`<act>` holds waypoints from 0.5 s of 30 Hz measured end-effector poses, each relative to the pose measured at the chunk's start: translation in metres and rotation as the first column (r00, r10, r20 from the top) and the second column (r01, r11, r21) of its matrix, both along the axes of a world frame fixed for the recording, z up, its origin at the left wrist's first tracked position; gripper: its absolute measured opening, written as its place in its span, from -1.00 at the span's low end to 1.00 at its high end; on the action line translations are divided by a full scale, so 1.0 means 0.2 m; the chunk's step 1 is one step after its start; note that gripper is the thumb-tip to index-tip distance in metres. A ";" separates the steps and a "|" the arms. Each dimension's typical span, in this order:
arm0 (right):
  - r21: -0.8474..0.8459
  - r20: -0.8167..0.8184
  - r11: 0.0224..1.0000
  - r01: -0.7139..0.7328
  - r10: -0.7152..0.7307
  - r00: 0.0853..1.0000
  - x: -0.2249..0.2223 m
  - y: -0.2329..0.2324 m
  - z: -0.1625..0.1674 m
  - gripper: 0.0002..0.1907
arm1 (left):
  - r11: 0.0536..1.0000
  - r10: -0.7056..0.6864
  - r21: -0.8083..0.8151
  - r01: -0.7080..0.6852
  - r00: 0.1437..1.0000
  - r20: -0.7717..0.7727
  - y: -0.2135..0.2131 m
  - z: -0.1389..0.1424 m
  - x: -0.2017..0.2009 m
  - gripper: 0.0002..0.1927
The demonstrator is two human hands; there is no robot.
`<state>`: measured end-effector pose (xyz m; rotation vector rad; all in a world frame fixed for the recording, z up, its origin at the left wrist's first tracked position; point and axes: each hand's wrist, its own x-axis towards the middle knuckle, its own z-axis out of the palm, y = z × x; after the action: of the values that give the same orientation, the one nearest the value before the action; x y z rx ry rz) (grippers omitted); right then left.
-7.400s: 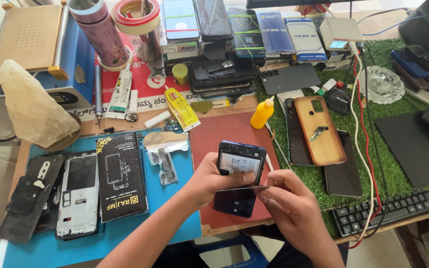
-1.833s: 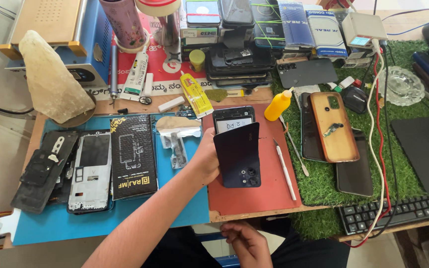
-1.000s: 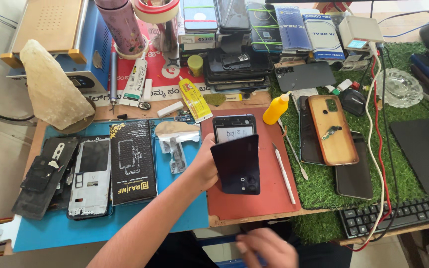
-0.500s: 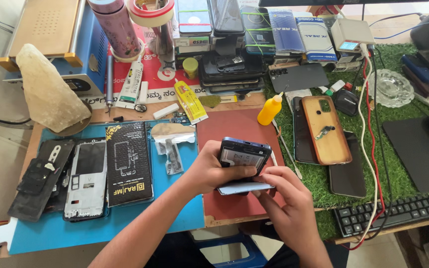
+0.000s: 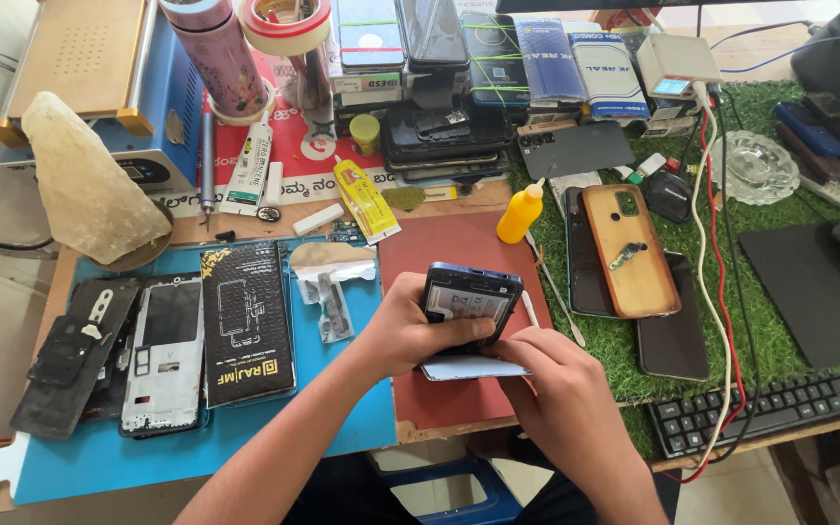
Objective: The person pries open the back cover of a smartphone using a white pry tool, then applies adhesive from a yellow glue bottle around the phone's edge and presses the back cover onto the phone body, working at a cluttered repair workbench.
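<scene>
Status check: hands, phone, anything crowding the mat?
Left hand grips opened phone, upright over red mat. Right hand at its lower edge, on a pale panel. Yellow bottle stands nearby, clear.

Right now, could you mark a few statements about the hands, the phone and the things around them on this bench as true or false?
1. The left hand grips the opened phone from its left side. True.
2. The right hand rests on the keyboard. False: it is at the phone's lower edge, over a pale flat panel; the keyboard lies apart, to the right.
3. The yellow bottle stands upright near the edge of the green mat. True.
4. The phone is held above the blue mat. False: it is above the red mat; the blue mat lies to the left.
5. The brown phone case lies on the green mat. True.
</scene>
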<state>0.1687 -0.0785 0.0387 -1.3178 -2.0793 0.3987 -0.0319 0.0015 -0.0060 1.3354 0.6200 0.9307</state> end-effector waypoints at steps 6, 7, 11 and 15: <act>0.000 0.050 1.000 0.005 -0.005 0.999 -0.02 -0.01 0.02 -0.63 | 0.999 0.015 0.042 -0.014 1.000 -0.004 0.00 -0.01 0.00 -0.82; -0.001 0.070 1.000 0.009 -0.009 0.997 -0.02 -0.02 0.02 -0.62 | 0.998 0.018 0.053 -0.017 1.000 -0.011 0.01 -0.01 0.00 -0.82; -0.014 0.089 1.000 0.010 -0.009 0.996 -0.02 -0.03 0.03 -0.66 | 0.997 0.025 0.067 -0.023 0.999 -0.029 0.01 -0.02 0.01 -0.82; -0.027 0.100 0.999 0.021 -0.019 0.995 -0.01 -0.03 -0.01 -0.67 | 0.994 0.046 0.103 -0.039 0.997 -0.068 0.01 -0.02 0.01 -0.83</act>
<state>0.1662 -0.0838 0.0373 -1.4002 -2.1476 0.3617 -0.0304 0.0029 -0.0095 1.4560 0.6645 0.9637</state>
